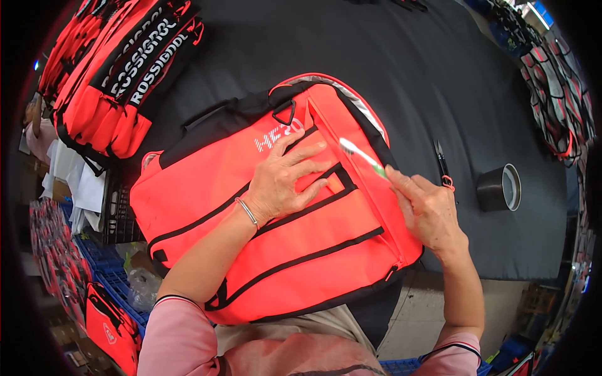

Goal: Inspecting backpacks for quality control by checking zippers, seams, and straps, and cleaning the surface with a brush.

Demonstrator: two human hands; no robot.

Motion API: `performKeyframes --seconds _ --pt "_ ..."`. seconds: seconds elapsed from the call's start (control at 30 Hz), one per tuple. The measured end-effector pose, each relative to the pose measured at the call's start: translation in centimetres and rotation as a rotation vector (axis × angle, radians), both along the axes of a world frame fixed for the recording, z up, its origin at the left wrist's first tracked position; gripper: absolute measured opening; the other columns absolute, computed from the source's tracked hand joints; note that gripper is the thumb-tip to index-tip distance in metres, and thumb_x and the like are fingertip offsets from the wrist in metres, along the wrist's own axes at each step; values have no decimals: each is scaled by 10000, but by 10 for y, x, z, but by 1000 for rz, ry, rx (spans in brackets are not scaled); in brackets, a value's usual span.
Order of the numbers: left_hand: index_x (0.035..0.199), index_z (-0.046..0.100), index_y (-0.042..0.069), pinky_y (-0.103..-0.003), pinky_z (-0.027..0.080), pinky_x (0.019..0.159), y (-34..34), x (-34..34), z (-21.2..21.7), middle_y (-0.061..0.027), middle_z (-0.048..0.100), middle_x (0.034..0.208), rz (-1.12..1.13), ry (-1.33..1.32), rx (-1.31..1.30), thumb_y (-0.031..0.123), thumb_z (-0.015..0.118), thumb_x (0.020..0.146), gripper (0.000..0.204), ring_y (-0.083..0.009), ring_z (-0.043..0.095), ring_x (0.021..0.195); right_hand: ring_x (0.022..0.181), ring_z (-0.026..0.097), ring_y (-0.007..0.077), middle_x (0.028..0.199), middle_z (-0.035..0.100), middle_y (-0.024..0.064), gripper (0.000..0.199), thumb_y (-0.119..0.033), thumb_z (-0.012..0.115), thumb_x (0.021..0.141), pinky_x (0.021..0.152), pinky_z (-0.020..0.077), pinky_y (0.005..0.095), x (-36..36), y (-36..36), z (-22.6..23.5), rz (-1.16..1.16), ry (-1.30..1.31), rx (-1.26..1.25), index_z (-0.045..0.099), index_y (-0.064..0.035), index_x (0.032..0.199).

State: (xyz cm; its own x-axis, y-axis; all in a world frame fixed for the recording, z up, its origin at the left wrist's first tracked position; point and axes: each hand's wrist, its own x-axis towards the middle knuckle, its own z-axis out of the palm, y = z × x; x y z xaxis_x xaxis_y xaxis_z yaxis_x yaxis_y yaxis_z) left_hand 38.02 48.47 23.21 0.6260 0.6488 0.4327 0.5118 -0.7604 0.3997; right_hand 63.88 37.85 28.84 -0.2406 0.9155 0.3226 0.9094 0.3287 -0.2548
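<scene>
A bright coral-red backpack (326, 222) with black trim lies flat in front of me, its far right end edged by a curved flap with a silvery lining. My left hand (285, 178) rests palm down on its front panel, fingers spread, a bangle at the wrist. Over the zipper side, my right hand (426, 207) pinches a toothbrush (364, 158) with a white and green body, slightly blurred. Its dark bristles are close to the red fabric; whether they touch it I cannot tell.
On the dark table cover (251, 50), a stack of red and black bags (119, 94) stands at the far left. Small scissors (442, 163) and a dark metal cup (495, 189) lie at right. Grey and red bags (555, 94) are piled beyond; blue crates (116, 276) stand low at left.
</scene>
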Motion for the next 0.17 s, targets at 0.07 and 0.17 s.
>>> performKeyframes --seconds 0.07,0.17 --pt "1002 743 183 -385 549 950 -1 1 0 38 637 1263 8 3 -1 232 780 758 252 -301 486 1293 468 575 227 727 574 66 451 -35 639 809 428 456 349 -10 13 -9 12 -27 35 612 -79 1257" --pt "1017 741 194 -379 534 970 1 1 -1 39 630 1277 7 9 4 256 777 768 258 -320 463 1320 526 605 231 741 579 53 466 -90 663 866 454 484 340 -32 39 -31 -35 -182 4 564 -141 1318"
